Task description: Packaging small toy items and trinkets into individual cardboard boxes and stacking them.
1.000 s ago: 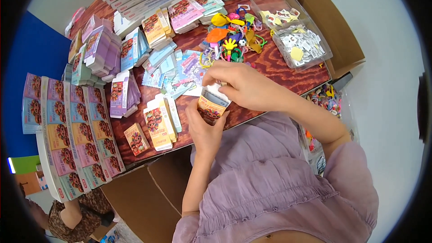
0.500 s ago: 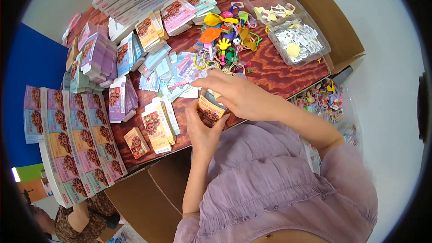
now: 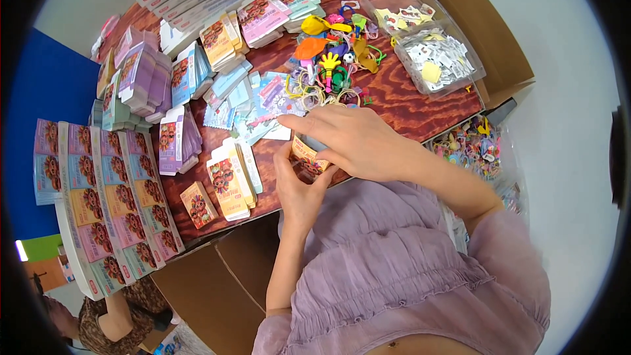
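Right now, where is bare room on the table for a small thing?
Widest: the tabletop bordered by the toy pile, clear plastic box and right hand. A narrow strip runs between the yellow cartons and left hand. Carton stacks crowd the left side.

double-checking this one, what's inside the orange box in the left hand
Some grey shows in the orange box; the right hand hides most of the opening, so the contents can't be identified.

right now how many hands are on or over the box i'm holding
2: the left hand grips the orange box, and the right hand is over its top.
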A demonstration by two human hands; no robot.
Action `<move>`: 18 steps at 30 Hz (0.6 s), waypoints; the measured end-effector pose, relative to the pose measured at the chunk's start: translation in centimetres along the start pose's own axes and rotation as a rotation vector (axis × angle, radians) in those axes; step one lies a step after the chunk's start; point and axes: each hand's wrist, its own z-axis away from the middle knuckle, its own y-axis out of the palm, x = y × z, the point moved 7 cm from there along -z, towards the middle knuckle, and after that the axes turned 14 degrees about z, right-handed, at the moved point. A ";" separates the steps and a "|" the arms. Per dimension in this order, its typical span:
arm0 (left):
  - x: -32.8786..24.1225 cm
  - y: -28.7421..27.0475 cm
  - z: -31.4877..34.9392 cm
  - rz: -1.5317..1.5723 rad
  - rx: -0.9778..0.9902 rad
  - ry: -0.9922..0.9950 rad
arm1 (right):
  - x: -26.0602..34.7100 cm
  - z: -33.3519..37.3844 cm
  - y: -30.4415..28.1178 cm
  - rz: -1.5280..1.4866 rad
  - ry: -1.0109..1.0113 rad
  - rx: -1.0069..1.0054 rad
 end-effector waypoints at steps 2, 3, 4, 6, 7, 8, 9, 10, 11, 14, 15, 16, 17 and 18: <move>0.1 -0.3 0.0 0.100 -0.052 0.058 | 0.2 0.3 -0.1 0.004 -0.035 -0.098; 0.0 -0.2 -0.1 0.103 -0.056 0.057 | 0.2 0.6 -1.1 0.045 -0.026 -0.261; -0.3 -0.4 -0.1 0.170 -0.103 0.075 | 0.2 1.2 -1.9 0.085 -0.017 -0.423; -1.2 -0.7 -0.1 0.238 -0.148 0.095 | -0.6 2.6 0.3 -0.126 0.131 -0.305; -2.1 -0.5 0.0 0.118 -0.113 0.135 | -1.7 3.3 2.1 -0.336 0.284 -0.183; -2.8 -0.2 0.1 -0.003 -0.078 0.175 | -2.0 3.7 2.7 -0.334 0.286 -0.184; -3.0 -0.3 0.4 -0.005 -0.080 0.175 | -3.3 4.2 3.8 -0.608 0.439 -0.198; -2.3 0.0 0.7 0.251 -0.021 0.040 | -4.2 4.7 4.9 -0.883 0.590 -0.209; -1.7 0.5 0.9 0.505 0.039 -0.097 | -4.4 4.6 4.7 -1.019 0.597 -0.309; -3.6 0.5 0.8 0.521 0.082 -0.024 | -5.0 5.2 4.9 -1.113 0.518 -0.341; -3.8 0.6 0.8 0.549 0.157 -0.034 | -4.9 5.1 4.6 -1.134 0.504 -0.326; -3.6 0.4 0.7 0.546 0.155 -0.035 | -5.1 5.5 4.5 -1.137 0.504 -0.325; -3.2 0.6 0.8 0.556 0.216 -0.069 | -5.2 6.1 5.1 -1.105 0.563 -0.243; -2.9 0.9 1.0 0.565 0.273 -0.103 | -5.4 6.6 5.7 -1.074 0.618 -0.158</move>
